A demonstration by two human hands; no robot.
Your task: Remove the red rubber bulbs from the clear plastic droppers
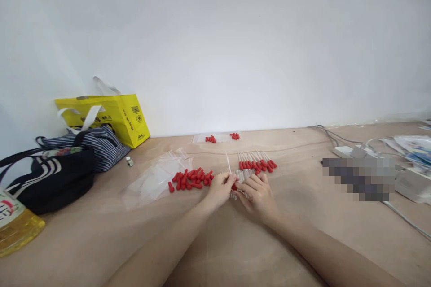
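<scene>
Crowding bags: black (76, 172), striped (107, 150), yellow (129, 116) at your 9-10 o'clock, probably put aside to free your workspace.
Red pieces (193, 178): loose pile at 9, beside clear sachets (151, 180), likely for your short left reach.
Left hand (220, 188): thumb and fingers pinched closed on a thin pale stick (228, 163) pointing to 12, lower end hidden.
Right hand (258, 193): curled over clear tubes (244, 173), touching a red piece (235, 186); can't tell how far closed.
Red-ended sticks (257, 165): row at 1, red ends toward you, likely aligned to stay tidy.
Adapters (414, 184): your 3.
Table (84, 242): light brown, against white wall (235, 45).
</scene>
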